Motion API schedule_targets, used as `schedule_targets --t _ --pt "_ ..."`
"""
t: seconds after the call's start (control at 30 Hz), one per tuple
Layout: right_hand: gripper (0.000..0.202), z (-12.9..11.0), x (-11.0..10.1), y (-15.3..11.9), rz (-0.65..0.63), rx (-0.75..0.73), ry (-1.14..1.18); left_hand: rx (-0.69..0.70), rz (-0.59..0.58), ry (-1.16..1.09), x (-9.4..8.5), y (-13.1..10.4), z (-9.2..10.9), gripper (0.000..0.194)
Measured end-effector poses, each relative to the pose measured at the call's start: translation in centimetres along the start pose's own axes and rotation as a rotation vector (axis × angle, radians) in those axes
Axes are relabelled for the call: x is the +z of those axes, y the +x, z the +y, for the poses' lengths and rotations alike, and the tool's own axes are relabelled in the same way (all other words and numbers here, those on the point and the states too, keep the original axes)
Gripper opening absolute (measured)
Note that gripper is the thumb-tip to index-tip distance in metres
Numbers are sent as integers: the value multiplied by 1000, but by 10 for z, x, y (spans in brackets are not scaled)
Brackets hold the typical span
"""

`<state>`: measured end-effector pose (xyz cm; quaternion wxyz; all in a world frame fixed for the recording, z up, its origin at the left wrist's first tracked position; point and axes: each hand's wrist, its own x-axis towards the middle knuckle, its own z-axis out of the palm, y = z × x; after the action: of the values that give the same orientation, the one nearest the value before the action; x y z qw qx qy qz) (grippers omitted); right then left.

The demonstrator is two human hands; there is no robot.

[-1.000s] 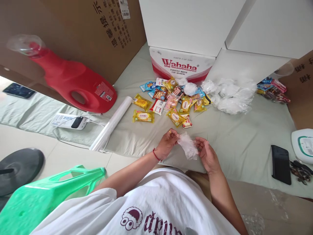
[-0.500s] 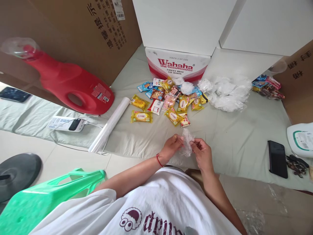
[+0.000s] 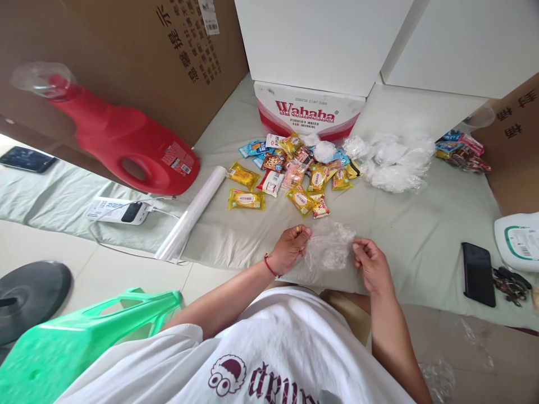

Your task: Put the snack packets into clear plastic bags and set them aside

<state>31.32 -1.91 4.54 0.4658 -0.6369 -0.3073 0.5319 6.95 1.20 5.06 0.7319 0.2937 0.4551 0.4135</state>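
Note:
A thin, crinkled clear plastic cover [image 3: 330,249] is stretched sideways between my two hands, low over the front of the sheet. My left hand [image 3: 291,247] pinches its left edge. At its right edge, my right hand [image 3: 373,264] has thumb and fingertips pressed together. Just beyond lie several wrapped snacks, among them a yellow snack packet [image 3: 300,200] and a small cream and red packet [image 3: 320,206]. Behind them to the right is a heap of similar crumpled clear plastic covers [image 3: 396,160].
A roll of clear film [image 3: 191,213] lies left of the snacks, near a red jug [image 3: 135,140] and a white power bank [image 3: 118,211]. A Wahaha carton [image 3: 309,109] stands at the back. A black phone [image 3: 479,274] and keys [image 3: 510,285] lie right. A green stool [image 3: 84,342] is front left.
My hands have moved apart, the right one to the right and the left slightly left. The bunched plastic cover between them has spread wider.

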Motion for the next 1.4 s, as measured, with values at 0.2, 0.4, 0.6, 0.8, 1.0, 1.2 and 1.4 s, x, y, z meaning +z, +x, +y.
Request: schedule_targets --t 0.2,0.4,0.6,0.8,1.0,1.2,1.4 --pt "41 0 41 -28 -184 -165 -163 79 -10 2 12 1 -5 53" --pt "28 6 64 -34 -307 -177 -185 89 37 -125 10 3 6 48" --pt "29 2 39 -24 -145 -102 96 113 149 -131 -4 5 6 42" --pt "29 6 6 -27 42 -122 153 80 203 -119 -22 6 9 45" --pt "35 22 -42 -20 172 -104 22 39 189 -130 -47 6 18 51" --pt "37 7 -51 -13 507 -366 -574 90 141 -109 -44 -5 16 51" --pt "80 -32 10 13 -84 -466 -465 195 3 -59 -25 -19 23 42"
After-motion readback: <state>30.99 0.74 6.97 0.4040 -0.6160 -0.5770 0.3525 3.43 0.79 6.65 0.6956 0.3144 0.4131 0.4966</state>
